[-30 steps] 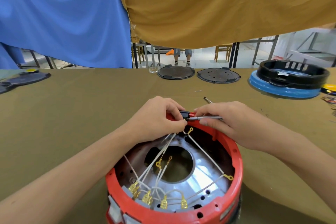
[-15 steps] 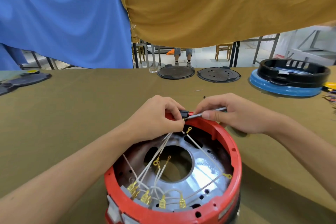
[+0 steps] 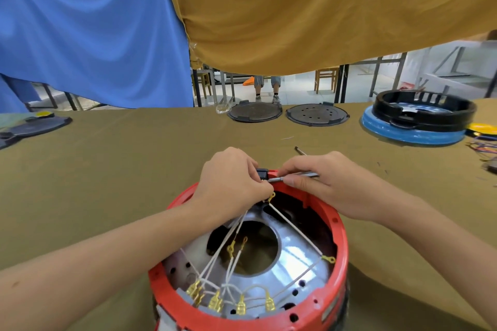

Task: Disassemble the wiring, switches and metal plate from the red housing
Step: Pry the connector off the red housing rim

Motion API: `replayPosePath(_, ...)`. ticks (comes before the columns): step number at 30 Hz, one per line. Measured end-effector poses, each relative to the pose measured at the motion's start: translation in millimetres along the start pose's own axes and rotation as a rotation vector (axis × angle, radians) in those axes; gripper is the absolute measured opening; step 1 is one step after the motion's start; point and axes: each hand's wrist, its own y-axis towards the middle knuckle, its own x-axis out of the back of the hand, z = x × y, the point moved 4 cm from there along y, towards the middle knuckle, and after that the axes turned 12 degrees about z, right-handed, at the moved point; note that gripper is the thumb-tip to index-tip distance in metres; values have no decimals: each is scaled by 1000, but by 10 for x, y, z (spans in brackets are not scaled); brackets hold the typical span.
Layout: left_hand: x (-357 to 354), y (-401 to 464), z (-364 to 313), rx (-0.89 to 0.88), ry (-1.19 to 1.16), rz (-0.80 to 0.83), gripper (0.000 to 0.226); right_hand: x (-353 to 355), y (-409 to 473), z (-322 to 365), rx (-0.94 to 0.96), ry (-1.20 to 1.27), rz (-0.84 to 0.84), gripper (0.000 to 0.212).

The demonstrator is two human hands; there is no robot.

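— Where's the red housing (image 3: 339, 244)?
— On the surface (image 3: 121, 169), near edge.
— The hands?
— Left hand (image 3: 231, 182) pinches the black switch (image 3: 262, 173), apparently; right hand (image 3: 330, 182) grips a screwdriver (image 3: 293, 177) against it.

Two forearms enter from the near edge, one at each lower corner. Both are bare from the near edge to the wrist; no sleeve, cuff, glove or band covers them. The left hand (image 3: 231, 185) and the right hand (image 3: 330, 185) are also bare. The fingers (image 3: 301, 182) of the right hand show short, unpainted nails.
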Motion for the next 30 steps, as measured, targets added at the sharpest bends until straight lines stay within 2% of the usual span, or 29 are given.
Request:
replayPosePath(5, -40, -37, -13, -23, -114, -13, 33, -3, 3, 7, -6, -57, 2, 23)
replayPosePath(16, -6, -74, -73, 4, -291, 138, 11, -9, -10, -17, 6, -9, -5, 22)
replayPosePath(20, -24, -42, 21, -29, -304, 159, 28, -12, -36, -17, 17, 23, -18, 24)
replayPosePath(25, -24, -25, 71, -72, -290, 156, 33, -32, -28, -9, 23, -18, -8, 24)
replayPosePath(30, -26, -15, 71, -73, -311, 161, 32, 21, 34, -87, 34, 167, 76, 16)
